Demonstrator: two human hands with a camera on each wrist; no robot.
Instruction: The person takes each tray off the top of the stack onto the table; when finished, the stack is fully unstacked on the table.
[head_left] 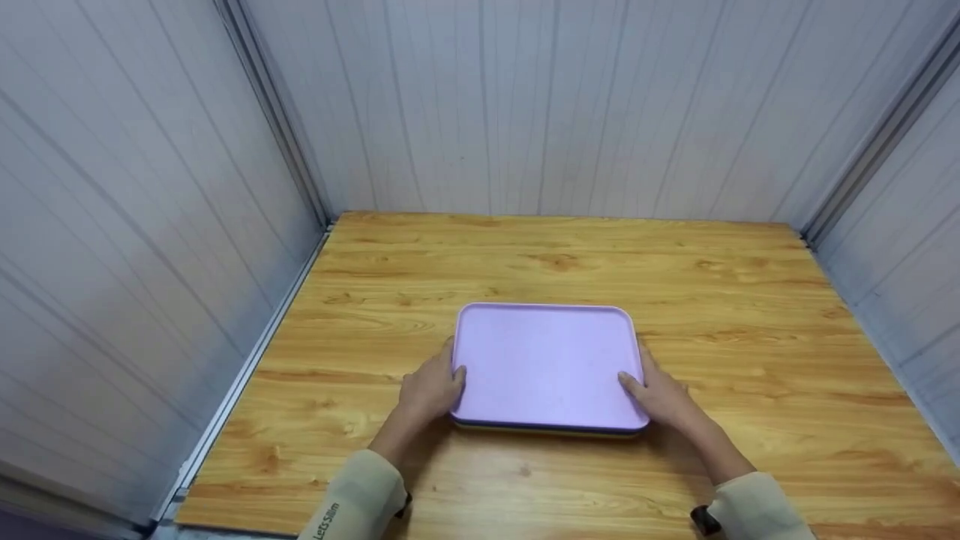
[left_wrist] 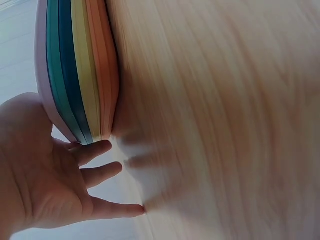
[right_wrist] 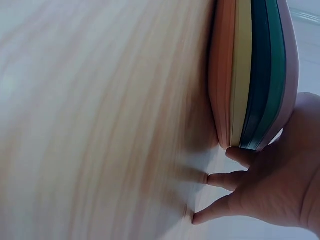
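A stack of several rectangular trays [head_left: 547,364] lies flat on the wooden table. On top is a lilac tray, its raised rim facing up. Both wrist views show the layers below it: a green tray [left_wrist: 59,75], a dark blue tray [left_wrist: 70,65], a yellow tray [right_wrist: 242,75] and orange at the bottom [right_wrist: 223,75]. My left hand [head_left: 433,386] holds the stack's left side, thumb over the top rim. On the right side my right hand [head_left: 660,391] mirrors it, thumb over the rim. The lower fingers of both hands spread down to the tabletop.
The wood-grain table [head_left: 555,259] reaches back to a white panelled wall [head_left: 525,105]. More white panels stand at the left [head_left: 142,225] and the right. Metal framing [head_left: 277,112] runs up the back corners.
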